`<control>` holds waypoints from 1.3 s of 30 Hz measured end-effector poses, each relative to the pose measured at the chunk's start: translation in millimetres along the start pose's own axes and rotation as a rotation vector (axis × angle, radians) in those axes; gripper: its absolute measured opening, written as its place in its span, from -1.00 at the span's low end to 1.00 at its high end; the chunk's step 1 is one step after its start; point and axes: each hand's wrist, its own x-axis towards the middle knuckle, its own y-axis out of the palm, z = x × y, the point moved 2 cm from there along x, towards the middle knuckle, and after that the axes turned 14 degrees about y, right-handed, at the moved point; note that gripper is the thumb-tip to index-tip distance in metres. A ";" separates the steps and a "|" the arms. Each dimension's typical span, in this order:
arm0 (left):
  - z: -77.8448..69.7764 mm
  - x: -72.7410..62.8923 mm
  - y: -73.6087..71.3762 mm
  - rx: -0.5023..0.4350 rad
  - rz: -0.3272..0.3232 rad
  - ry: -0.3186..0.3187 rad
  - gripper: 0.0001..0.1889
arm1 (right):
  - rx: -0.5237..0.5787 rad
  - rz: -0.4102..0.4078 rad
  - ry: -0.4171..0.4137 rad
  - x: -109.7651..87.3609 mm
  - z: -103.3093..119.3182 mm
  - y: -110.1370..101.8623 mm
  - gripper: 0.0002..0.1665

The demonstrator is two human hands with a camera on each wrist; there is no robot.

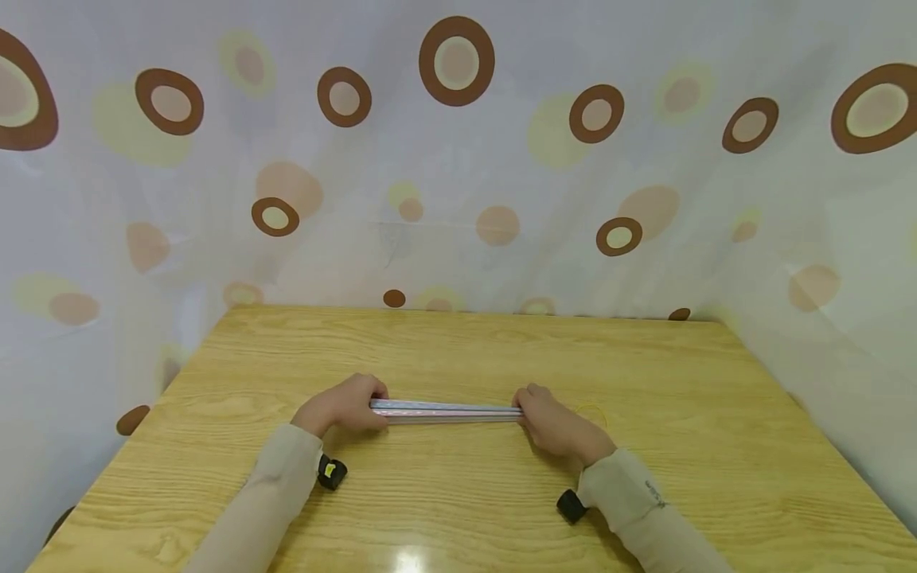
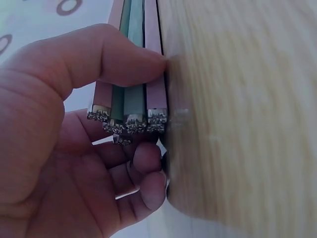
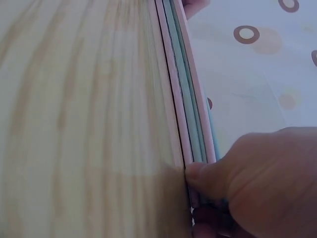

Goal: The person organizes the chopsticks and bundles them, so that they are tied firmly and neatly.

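Observation:
A bundle of pink, green and bluish chopsticks (image 1: 447,411) lies crosswise, low over the wooden table, its thicker ends to the left. My left hand (image 1: 353,404) grips those thick ends. In the left wrist view, ornate silver caps (image 2: 134,124) tip the chopsticks, the thumb (image 2: 124,64) lies across them and the other fingers curl underneath. At the thin ends, my right hand (image 1: 557,423) holds the bundle between thumb (image 3: 203,176) and fingers. The right fingers are mostly hidden below the chopsticks.
A thin yellow rubber band (image 1: 605,414) lies on the table (image 1: 458,493) just beyond the right hand. Behind the table hangs a pale curtain (image 1: 458,183) with brown circles. Black wrist cameras (image 1: 571,506) sit at both cuffs.

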 end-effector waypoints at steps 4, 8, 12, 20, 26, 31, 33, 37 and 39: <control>-4.1 -0.1 1.4 0.008 0.013 -0.024 -0.91 | -0.015 0.026 0.054 -2.0 3.9 -1.3 -0.95; -10.6 -0.1 2.4 0.045 0.047 -0.054 -0.88 | -0.086 0.034 0.092 -5.0 8.0 -1.9 -0.97; -17.0 0.2 1.3 0.090 0.087 -0.079 -0.87 | -0.169 -0.008 0.084 -4.9 11.8 -1.3 -0.93; -19.8 -1.1 7.4 0.148 0.101 -0.102 -0.87 | -0.165 0.028 0.102 -4.6 17.3 0.4 -0.89; -21.2 2.0 9.7 0.144 0.045 -0.111 -0.86 | -0.171 0.038 0.126 -5.1 16.6 -1.3 -0.90; -21.2 1.2 12.0 0.137 0.038 -0.145 -0.84 | -0.172 0.039 0.133 -4.2 15.7 0.7 -0.89; -21.3 0.9 11.2 0.131 0.031 -0.153 -0.85 | -0.166 0.033 0.136 -3.4 16.3 -0.5 -0.89; -22.7 2.2 8.1 0.132 0.029 -0.144 -0.89 | -0.157 0.026 0.138 -2.7 17.2 -4.3 -0.90; -22.6 3.5 7.5 0.135 0.038 -0.136 -0.90 | -0.144 0.037 0.140 -2.9 16.4 -5.6 -0.90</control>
